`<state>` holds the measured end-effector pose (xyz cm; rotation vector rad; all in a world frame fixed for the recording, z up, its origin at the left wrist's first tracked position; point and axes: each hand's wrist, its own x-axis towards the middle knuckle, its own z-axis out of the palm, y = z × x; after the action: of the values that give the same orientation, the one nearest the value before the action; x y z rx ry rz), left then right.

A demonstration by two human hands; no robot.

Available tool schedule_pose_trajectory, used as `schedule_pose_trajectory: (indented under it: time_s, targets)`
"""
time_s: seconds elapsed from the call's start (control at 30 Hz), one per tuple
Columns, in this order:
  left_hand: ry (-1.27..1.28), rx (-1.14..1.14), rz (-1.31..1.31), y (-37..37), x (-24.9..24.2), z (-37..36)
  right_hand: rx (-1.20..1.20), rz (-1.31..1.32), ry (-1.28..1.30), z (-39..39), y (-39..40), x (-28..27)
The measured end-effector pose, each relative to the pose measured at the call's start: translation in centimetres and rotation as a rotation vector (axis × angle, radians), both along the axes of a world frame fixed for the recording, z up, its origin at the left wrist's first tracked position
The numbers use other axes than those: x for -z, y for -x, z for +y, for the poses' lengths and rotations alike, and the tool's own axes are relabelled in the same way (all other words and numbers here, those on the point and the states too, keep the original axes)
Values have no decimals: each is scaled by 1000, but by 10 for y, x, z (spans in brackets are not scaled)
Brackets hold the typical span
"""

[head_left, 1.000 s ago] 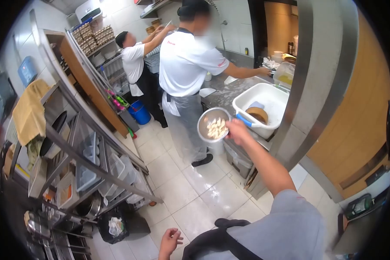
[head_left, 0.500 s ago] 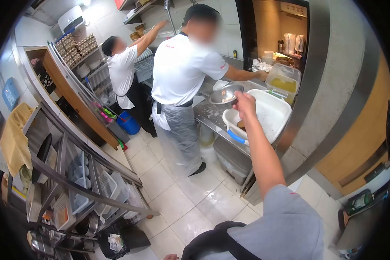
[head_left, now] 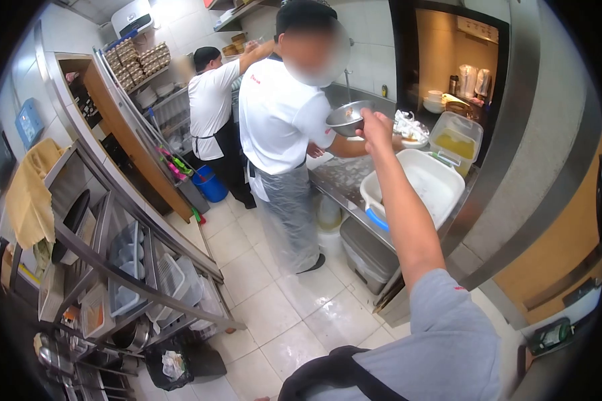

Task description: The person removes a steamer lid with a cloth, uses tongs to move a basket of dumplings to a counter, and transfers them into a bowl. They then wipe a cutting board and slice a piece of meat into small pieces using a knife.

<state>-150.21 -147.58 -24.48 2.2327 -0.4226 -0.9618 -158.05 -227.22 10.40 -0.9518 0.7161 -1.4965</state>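
My right arm reaches forward over the counter, and my right hand (head_left: 376, 130) is closed on the rim of a small metal bowl (head_left: 343, 120). The bowl is tilted, with some pale bits inside. Below my forearm stands a white plastic tub (head_left: 453, 179) with a blue handle (head_left: 376, 219). Only a sliver of my left hand (head_left: 263, 399) shows at the bottom edge; its fingers are out of sight. A co-worker's hand (head_left: 398, 142) is beside a plate with crumpled white material (head_left: 409, 127), just beyond my hand.
A co-worker in a plastic apron (head_left: 284, 224) stands at the steel counter (head_left: 341, 175); another person (head_left: 211, 107) reaches up farther back. A lidded container with yellow liquid (head_left: 456, 142) is behind the tub. A grey bin (head_left: 368, 250) stands underneath, and a metal rack (head_left: 147, 294) is at left.
My right hand has raised the metal bowl away from the counter, toward the nearer co-worker's arm. That co-worker's hand is now by the plate. My left hand has almost left the view.
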Motion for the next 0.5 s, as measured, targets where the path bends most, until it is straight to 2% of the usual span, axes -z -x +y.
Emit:
schedule_pose_trajectory:
  time_s: [0.13,0.5]
  targets:
    - [-80,-49,39,3,14,6,0,-5,36,-3,-26,-20]
    - [-83,-238,226,5,-3,-10,-29,53,34,1,-61,-40]
